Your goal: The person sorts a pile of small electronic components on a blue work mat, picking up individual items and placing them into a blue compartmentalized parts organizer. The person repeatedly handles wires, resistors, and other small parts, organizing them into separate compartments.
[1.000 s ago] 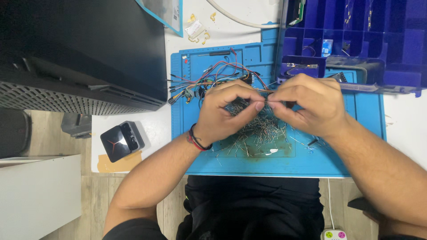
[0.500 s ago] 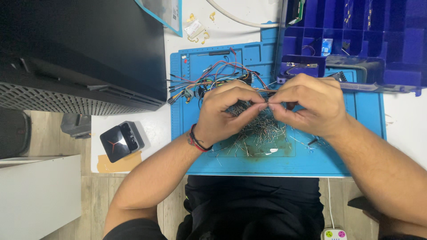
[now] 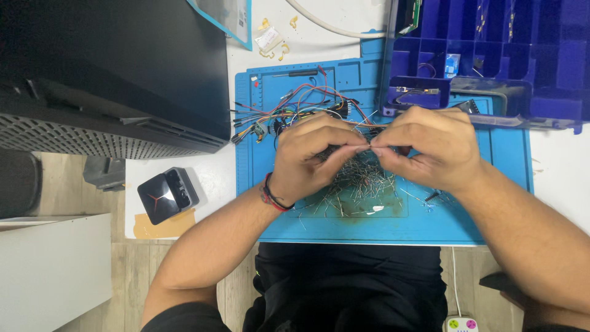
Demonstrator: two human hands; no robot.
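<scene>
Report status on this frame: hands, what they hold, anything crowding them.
Left hand and right hand pinch one thin wire piece together. Pile of wire pieces below on blue mat. Coloured jumper wires close behind.

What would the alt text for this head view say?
Two hands, left and right, meet fingertip to fingertip, pinching something thin over a pile of wire pins on a blue mat. Coloured wires lie behind, with a blue parts box to the right.
</scene>
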